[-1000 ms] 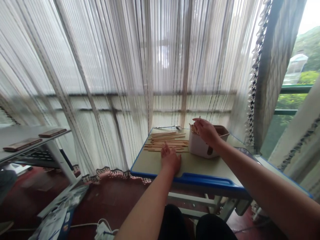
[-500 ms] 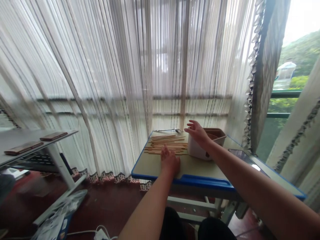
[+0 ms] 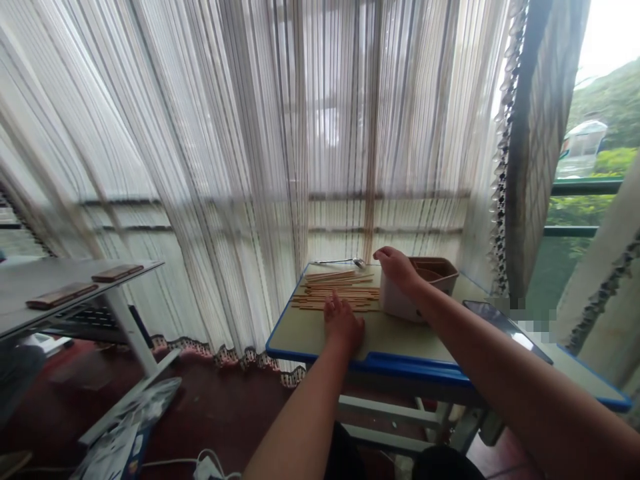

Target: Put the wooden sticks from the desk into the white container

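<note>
Several thin wooden chopsticks (image 3: 350, 293) lie side by side across the small table (image 3: 400, 337). My left hand (image 3: 344, 325) rests at their near edge, palm down, with its fingers stretched out and apart. My right hand (image 3: 399, 268) is raised at the left side of a white bin with a brown inside (image 3: 443, 267), partly covering it. Its fingers are drawn together; whatever they hold, if anything, is too small to make out. Behind the chopsticks lies a metal spoon (image 3: 358, 262), its bowl toward the right.
A dark flat tablet or phone (image 3: 505, 327) lies at the table's right. Blue edging (image 3: 417, 365) runs along the front. To the left stands another desk (image 3: 30, 273) with two brown flat cases (image 3: 63, 295). Sheer curtains (image 3: 225, 167) hang behind the table.
My right hand's spread fingers have come together beside the bin. My left hand has stayed by the chopsticks, its fingers spreading slightly. The whole view has shifted a little.
</note>
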A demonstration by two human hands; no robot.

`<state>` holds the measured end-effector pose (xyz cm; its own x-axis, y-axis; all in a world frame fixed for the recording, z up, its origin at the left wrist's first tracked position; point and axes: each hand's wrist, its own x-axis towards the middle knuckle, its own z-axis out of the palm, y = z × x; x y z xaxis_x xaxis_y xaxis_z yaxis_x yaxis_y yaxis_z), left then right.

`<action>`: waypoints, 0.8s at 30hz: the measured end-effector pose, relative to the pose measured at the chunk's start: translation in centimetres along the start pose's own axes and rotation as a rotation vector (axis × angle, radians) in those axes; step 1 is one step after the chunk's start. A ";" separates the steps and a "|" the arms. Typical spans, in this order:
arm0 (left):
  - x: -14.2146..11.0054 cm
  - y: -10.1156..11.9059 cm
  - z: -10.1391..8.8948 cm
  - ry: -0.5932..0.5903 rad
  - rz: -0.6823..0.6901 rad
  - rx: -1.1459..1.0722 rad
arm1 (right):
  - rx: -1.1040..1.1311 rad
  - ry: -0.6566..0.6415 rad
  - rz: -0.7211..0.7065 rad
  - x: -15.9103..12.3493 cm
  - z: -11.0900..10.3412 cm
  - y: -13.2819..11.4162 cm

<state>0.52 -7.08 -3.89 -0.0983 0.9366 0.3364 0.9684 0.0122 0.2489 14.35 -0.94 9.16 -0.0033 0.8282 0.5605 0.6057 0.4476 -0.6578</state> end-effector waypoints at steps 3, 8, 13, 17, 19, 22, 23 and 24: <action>0.1 0.1 0.2 0.004 -0.004 0.001 | 0.056 -0.051 0.028 0.5 -0.3 0.2; 0.1 0.1 0.3 0.012 0.001 -0.001 | -0.016 -0.102 0.043 0.8 -1.6 0.0; 0.0 0.0 0.0 0.000 -0.003 -0.038 | -0.347 -0.082 -0.083 0.1 -4.4 -1.3; 0.1 0.0 -0.3 -0.008 0.011 -0.066 | -0.490 -0.102 -0.122 -0.6 -5.6 -2.0; 0.1 0.1 -0.5 -0.002 0.013 -0.071 | -0.493 -0.128 -0.139 -0.8 -5.5 -1.9; -0.2 0.2 -0.9 0.011 0.001 -0.040 | -0.469 -0.128 -0.152 -0.9 -5.1 -1.7; -0.3 0.2 -1.0 0.011 -0.005 -0.026 | -0.466 -0.110 -0.155 -1.0 -5.0 -1.7; -0.4 0.2 -1.2 0.009 -0.010 -0.014 | -0.468 -0.078 -0.156 -1.1 -4.9 -1.7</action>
<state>0.48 -7.82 -2.92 -0.1098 0.9334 0.3416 0.9640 0.0163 0.2653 17.21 -4.26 12.18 -0.1711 0.7938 0.5836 0.8851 0.3840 -0.2629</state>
